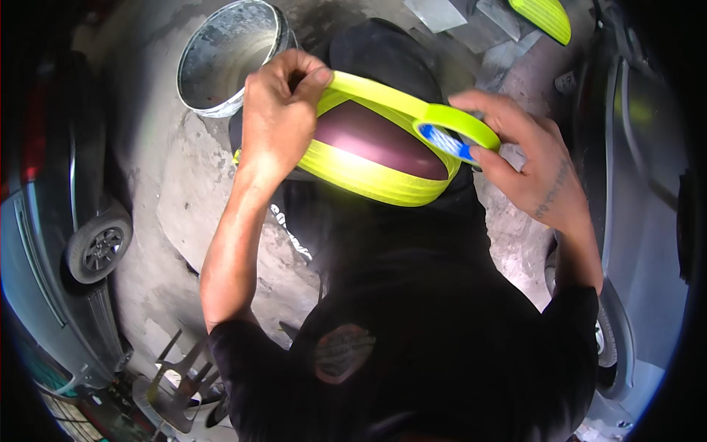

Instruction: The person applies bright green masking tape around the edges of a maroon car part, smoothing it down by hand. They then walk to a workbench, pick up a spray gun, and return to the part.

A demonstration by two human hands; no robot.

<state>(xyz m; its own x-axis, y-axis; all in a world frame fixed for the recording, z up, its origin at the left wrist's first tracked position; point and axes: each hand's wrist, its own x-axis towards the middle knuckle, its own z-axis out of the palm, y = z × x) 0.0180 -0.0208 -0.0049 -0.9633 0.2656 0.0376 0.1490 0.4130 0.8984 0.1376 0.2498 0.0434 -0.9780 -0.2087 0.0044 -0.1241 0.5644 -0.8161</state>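
Note:
A glossy maroon, rounded part [375, 135], perhaps a car mirror cover, sits before me over my dark clothing. Overlapping strips of yellow-green masking tape [381, 179] run around its edge. Between thumb and forefinger, my left hand [281, 105] pinches a taut strip [378, 91] near the part's upper left. That strip leads to a roll of the same tape [483, 130] with a blue printed core, held at its rim by the fingers and thumb of my right hand [525, 154]. The part's underside is hidden.
A stained bucket [221, 61] stands at the upper left on the rough concrete floor [182, 188]. Grey sheets [436, 14] and another yellow-green taped piece [544, 19] lie at the upper right. Cars [49, 265] flank both sides, and a chair [171, 392] is at the lower left.

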